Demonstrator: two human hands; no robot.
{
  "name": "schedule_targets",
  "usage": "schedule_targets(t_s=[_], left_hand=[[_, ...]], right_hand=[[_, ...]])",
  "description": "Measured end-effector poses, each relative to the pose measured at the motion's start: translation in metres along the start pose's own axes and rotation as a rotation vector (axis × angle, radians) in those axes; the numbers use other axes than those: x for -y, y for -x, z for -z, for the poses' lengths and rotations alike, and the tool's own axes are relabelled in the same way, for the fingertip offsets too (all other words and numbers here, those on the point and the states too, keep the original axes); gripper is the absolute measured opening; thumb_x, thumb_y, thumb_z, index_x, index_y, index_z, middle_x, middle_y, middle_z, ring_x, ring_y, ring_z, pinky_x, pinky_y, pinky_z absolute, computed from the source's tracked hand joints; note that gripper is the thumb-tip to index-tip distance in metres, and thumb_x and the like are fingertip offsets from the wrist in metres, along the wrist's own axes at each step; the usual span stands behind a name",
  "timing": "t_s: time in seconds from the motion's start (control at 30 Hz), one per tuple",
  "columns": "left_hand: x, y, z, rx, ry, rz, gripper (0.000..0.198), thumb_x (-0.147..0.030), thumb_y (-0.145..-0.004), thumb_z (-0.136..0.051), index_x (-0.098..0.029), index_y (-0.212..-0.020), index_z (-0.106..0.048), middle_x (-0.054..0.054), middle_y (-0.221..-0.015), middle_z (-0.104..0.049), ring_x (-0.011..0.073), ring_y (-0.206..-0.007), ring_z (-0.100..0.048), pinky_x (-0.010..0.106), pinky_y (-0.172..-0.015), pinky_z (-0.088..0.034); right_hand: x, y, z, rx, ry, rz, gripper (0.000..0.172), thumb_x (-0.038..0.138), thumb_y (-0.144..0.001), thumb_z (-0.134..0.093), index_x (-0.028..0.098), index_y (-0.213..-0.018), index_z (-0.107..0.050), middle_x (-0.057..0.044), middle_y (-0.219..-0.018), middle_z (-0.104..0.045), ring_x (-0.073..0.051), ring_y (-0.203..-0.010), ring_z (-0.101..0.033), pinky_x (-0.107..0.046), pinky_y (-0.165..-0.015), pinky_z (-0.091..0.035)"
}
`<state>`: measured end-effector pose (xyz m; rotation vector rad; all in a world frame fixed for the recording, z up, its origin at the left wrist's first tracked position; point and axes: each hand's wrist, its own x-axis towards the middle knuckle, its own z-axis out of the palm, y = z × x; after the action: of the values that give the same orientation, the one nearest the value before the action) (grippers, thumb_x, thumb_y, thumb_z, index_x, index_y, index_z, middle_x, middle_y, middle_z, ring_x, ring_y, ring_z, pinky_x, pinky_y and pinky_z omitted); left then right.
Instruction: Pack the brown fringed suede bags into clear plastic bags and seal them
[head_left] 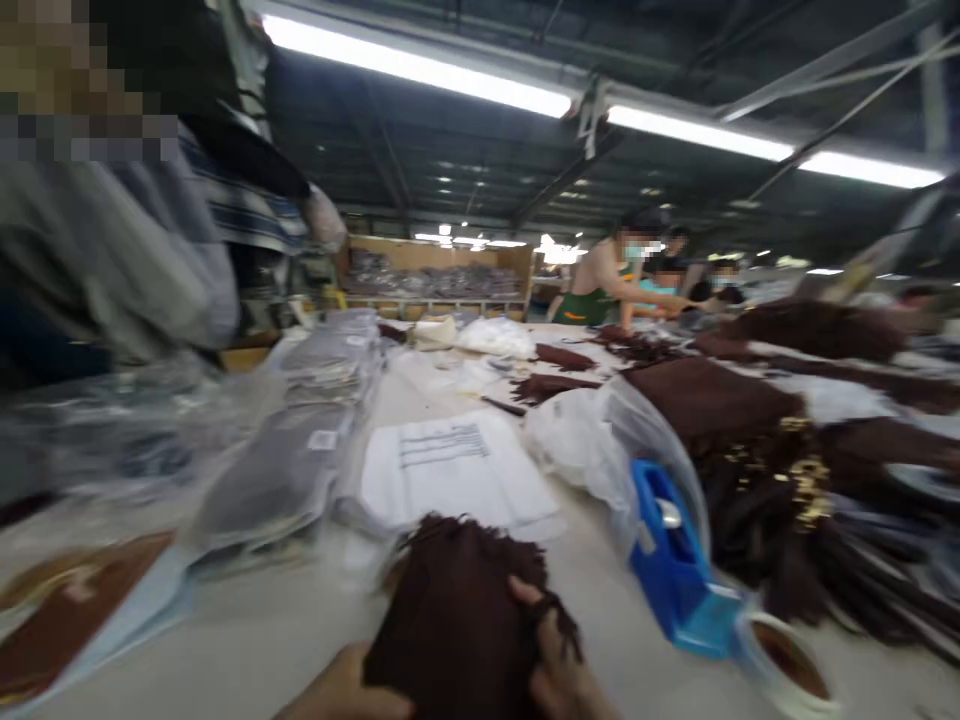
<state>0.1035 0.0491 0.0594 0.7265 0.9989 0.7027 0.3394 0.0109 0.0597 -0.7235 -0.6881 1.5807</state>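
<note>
A dark brown fringed piece, cloth or soft leather (457,620), lies at the bottom middle, its ragged edge pointing away from me. My left hand (349,688) grips its lower left side, thumb on top and the other fingers mostly hidden. On the right side, my right hand (559,655) is closed on the edge, with dark strands of fringe between its fingers. Just beyond the piece lie white printed plastic bags (457,470). A blue tape dispenser (679,570) stands to the right of my right hand.
Bagged grey items (277,470) are stacked at left. A white cup of brown liquid (787,660) stands near the dispenser. Dark brown pieces with gold-coloured fittings (806,490) pile up at right. A dark-handled tool (502,405) lies farther back. A person in a green apron (592,290) works across the table.
</note>
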Motion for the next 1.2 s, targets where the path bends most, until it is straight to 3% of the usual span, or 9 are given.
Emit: schedule_targets(t_s=[0.2, 0.27, 0.4, 0.53, 0.63, 0.8, 0.97, 1.1, 1.2], left_hand=[[-0.054, 0.035, 0.035, 0.028, -0.170, 0.021, 0.040, -0.008, -0.042, -0.072, -0.013, -0.082, -0.070, 0.008, -0.076, -0.071, 0.0262, -0.072, -0.067, 0.032, -0.065, -0.052], [-0.079, 0.038, 0.033, -0.008, -0.256, -0.035, 0.037, -0.009, -0.044, -0.072, -0.013, -0.081, -0.071, 0.007, -0.076, -0.071, 0.0251, -0.071, -0.067, 0.031, -0.064, -0.052], [-0.104, 0.040, 0.025, -0.082, -0.291, -0.114, 0.036, -0.010, -0.046, -0.071, -0.014, -0.082, -0.070, 0.007, -0.073, -0.071, 0.0254, -0.068, -0.066, 0.033, -0.062, -0.053], [-0.087, 0.030, 0.001, -0.187, -0.061, -0.204, 0.040, -0.010, -0.043, -0.073, -0.012, -0.083, -0.068, 0.009, -0.073, -0.071, 0.0258, -0.063, -0.065, 0.036, -0.060, -0.053], [-0.063, 0.018, -0.030, -0.249, 0.215, -0.324, 0.042, -0.012, -0.045, -0.074, -0.011, -0.087, -0.067, 0.008, -0.075, -0.070, 0.0234, -0.064, -0.064, 0.035, -0.064, -0.053], [-0.038, 0.007, -0.079, -0.267, 0.562, -0.451, 0.052, -0.016, -0.045, -0.078, -0.013, -0.095, -0.066, 0.006, -0.076, -0.070, 0.0251, -0.078, -0.065, 0.033, -0.075, -0.051], [-0.019, 0.005, -0.092, -0.122, 0.661, -0.457, 0.055, -0.023, -0.054, -0.077, -0.010, -0.105, -0.060, 0.010, -0.091, -0.069, 0.0261, -0.090, -0.064, 0.033, -0.079, -0.050], [-0.003, 0.021, -0.073, 0.106, 0.173, -0.335, 0.048, -0.032, -0.064, -0.070, -0.010, -0.105, -0.056, 0.015, -0.100, -0.066, 0.0285, -0.088, -0.065, 0.036, -0.072, -0.052], [-0.004, 0.035, -0.052, 0.081, -0.420, -0.515, 0.046, -0.017, -0.064, -0.067, -0.011, -0.109, -0.057, 0.017, -0.115, -0.061, 0.0313, -0.109, -0.056, 0.044, -0.093, -0.045]], right_hand=[[-0.047, -0.041, 0.001, -0.126, 0.470, 0.009, 0.022, 0.037, -0.077, -0.062, 0.017, -0.079, -0.072, -0.009, -0.086, -0.074, -0.024, -0.081, -0.070, -0.036, -0.075, -0.056], [-0.039, -0.037, 0.013, -0.273, 0.200, -0.247, 0.031, 0.043, -0.064, -0.072, 0.016, -0.081, -0.069, -0.010, -0.089, -0.073, -0.028, -0.089, -0.068, -0.042, -0.083, -0.052], [-0.028, -0.027, 0.008, -0.587, 0.782, 0.219, 0.047, 0.050, -0.064, -0.070, 0.021, -0.100, -0.063, -0.008, -0.097, -0.069, -0.028, -0.090, -0.066, -0.041, -0.084, -0.052], [-0.025, -0.020, -0.033, -0.090, 1.359, 0.733, 0.032, 0.039, -0.080, -0.057, 0.025, -0.109, -0.061, -0.006, -0.107, -0.068, -0.022, -0.092, -0.066, -0.031, -0.078, -0.055], [-0.030, -0.021, -0.059, 0.150, 1.744, 1.136, 0.062, 0.044, -0.079, -0.056, 0.015, -0.132, -0.046, -0.013, -0.118, -0.064, -0.028, -0.103, -0.063, -0.034, -0.079, -0.055], [-0.026, -0.027, -0.062, 0.105, 2.217, 1.386, 0.071, 0.026, -0.079, -0.039, -0.004, -0.142, -0.021, -0.026, -0.120, -0.058, -0.035, -0.104, -0.062, -0.041, -0.074, -0.056], [0.011, -0.026, -0.052, 0.110, 2.444, 1.562, 0.047, 0.001, -0.073, -0.032, -0.005, -0.113, -0.054, -0.026, -0.104, -0.066, -0.026, -0.089, -0.068, -0.030, -0.070, -0.056], [0.041, -0.028, -0.045, 0.336, 2.365, 1.511, 0.041, -0.004, -0.070, -0.029, 0.003, -0.095, -0.061, -0.017, -0.087, -0.072, -0.017, -0.076, -0.070, -0.019, -0.064, -0.055], [0.049, -0.029, -0.039, 0.474, 2.330, 1.469, 0.042, -0.004, -0.068, -0.029, 0.007, -0.096, -0.059, -0.013, -0.085, -0.073, -0.014, -0.076, -0.070, -0.016, -0.064, -0.054]])
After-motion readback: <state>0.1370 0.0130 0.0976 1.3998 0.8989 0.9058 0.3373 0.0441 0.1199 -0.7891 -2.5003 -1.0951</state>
